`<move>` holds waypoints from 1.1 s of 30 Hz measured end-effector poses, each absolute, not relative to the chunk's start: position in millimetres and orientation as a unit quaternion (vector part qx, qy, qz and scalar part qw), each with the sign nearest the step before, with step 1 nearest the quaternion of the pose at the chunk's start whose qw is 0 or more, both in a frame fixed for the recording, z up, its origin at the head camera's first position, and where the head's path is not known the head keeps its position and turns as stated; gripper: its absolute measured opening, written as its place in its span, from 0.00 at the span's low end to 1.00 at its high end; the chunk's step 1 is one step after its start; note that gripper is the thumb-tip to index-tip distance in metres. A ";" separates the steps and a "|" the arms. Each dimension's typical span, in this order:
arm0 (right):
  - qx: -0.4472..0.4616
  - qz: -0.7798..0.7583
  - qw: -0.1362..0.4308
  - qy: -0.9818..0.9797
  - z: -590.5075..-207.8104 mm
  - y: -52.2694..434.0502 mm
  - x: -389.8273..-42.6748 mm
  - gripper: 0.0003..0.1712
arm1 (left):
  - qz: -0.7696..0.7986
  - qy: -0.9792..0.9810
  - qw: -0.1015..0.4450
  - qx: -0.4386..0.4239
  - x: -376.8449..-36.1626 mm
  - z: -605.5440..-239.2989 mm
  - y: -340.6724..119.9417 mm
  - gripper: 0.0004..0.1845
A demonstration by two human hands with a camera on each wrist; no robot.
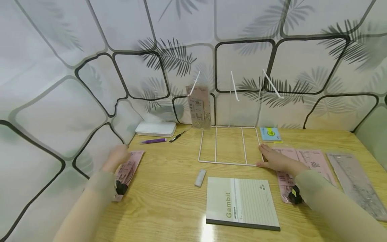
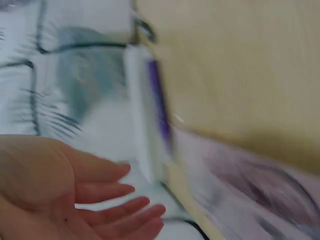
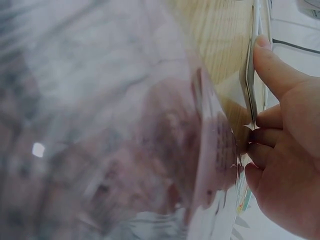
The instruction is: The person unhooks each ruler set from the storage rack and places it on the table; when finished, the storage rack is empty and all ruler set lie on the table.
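My left hand hovers by the left wall with its fingers loosely extended, holding nothing. Near it a pink-backed flat plastic packet lies on the table. My right hand touches the right side of a white wire display rack. Thumb and fingertips rest spread along its wire in the right wrist view. Hooks stick out at the rack's top, and a similar packet hangs on the left one. More pink packets lie beneath and beside my right forearm.
A notebook and a grey-white block lie in front of the rack. At back left are a white case, a purple pen and a thin black tool. A blue pad sits behind my right hand.
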State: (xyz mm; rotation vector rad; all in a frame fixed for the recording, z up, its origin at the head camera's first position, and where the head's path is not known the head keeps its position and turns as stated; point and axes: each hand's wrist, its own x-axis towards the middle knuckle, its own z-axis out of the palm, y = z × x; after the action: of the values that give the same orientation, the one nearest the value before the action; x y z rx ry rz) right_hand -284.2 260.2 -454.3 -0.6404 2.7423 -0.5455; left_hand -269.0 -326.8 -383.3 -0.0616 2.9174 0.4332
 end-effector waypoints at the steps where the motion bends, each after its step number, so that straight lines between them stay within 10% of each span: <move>1: -0.220 -0.189 0.135 0.947 -454.2 260.4 -283.6 0.56 | 0.165 0.981 0.098 -0.017 -272.7 -374.2 -317.3 0.23; 15: -0.219 -0.186 0.133 0.949 -449.5 274.0 -286.8 0.55 | 0.564 0.816 -0.057 0.116 -336.9 -332.3 -175.8 0.30; 33: -0.223 -0.193 0.129 0.947 -459.2 265.3 -284.7 0.54 | 0.675 0.735 -0.063 0.015 -385.2 -372.7 -114.9 0.26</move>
State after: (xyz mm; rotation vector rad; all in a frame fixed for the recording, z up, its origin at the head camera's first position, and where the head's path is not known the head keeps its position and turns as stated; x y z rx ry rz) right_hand -284.7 265.3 -459.2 -0.6488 2.7517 -0.5607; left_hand -385.2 -114.9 -372.7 0.0489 2.4055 2.2121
